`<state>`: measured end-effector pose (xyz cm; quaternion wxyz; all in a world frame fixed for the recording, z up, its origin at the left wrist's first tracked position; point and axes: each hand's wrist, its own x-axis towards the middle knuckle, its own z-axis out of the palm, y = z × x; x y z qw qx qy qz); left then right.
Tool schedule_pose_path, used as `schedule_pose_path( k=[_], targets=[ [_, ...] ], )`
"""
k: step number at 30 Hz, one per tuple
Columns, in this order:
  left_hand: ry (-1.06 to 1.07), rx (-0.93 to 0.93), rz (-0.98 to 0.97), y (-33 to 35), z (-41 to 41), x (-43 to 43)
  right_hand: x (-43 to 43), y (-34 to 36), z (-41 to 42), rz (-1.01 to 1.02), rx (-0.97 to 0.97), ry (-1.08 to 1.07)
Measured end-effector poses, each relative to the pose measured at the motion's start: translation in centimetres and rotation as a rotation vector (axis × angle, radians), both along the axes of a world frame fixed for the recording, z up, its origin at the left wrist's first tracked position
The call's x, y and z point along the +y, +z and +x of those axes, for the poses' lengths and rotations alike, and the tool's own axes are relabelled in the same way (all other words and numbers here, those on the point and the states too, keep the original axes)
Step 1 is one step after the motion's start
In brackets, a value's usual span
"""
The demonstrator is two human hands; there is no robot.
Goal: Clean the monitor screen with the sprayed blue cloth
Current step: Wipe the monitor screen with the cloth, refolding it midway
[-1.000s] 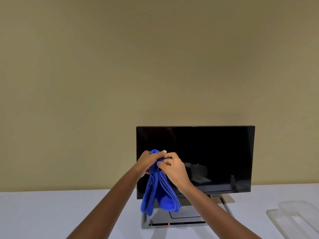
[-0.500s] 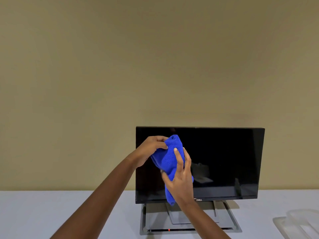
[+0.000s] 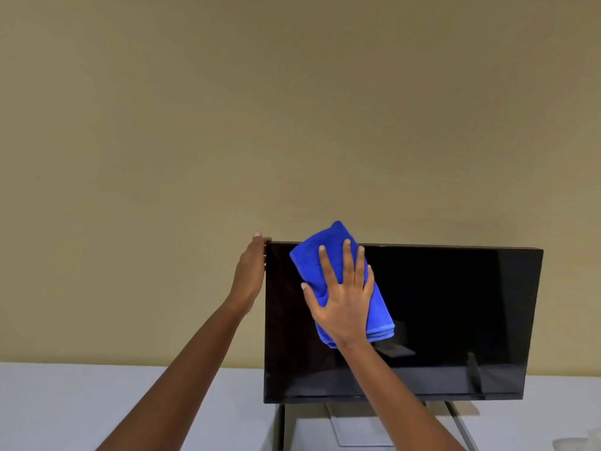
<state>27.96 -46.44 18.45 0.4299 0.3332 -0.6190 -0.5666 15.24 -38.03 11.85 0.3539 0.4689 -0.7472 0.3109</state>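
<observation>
At the upper left part of the monitor point(image 3: 455, 320) screen I record the blue cloth point(image 3: 312, 258), folded and laid at a slant, its top end rising just above the monitor's top edge. The right hand point(image 3: 344, 307) lies flat on the cloth, fingers straight and spread, pressing it to the glass. The left hand point(image 3: 250, 271) grips the monitor's top left corner, with fingertips hooked over the edge; its other fingers I cannot tell. The screen is dark and reflective. Below the monitor, the stand point(image 3: 357, 428) rests on a white table point(image 3: 97, 408).
</observation>
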Motion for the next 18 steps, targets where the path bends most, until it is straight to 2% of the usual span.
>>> schedule_pose_path(
  k=[5, 10, 14, 16, 18],
  targets=[
    [0.025, 0.048, -0.039, -0.8, -0.2, -0.7, -0.8, -4.7, 0.7, 0.047, 0.297, 0.111],
    [0.145, -0.094, -0.204, -1.2, -0.7, -0.8, 1.0, -9.9, -0.4, 0.321, 0.676, 0.263],
    [0.138, -0.111, -0.198, -1.1, -0.9, -0.4, 3.3, -11.1, -3.2, 0.568, 1.064, 0.389],
    [0.120, -0.100, -0.167, -0.9, -0.8, -0.4, 4.0, -9.8, -4.8, 0.597, 1.139, 0.452],
    [0.107, -0.098, -0.149, -0.7, -0.7, -0.4, 4.2, -7.6, -6.2, 0.539, 1.088, 0.453]
  ],
)
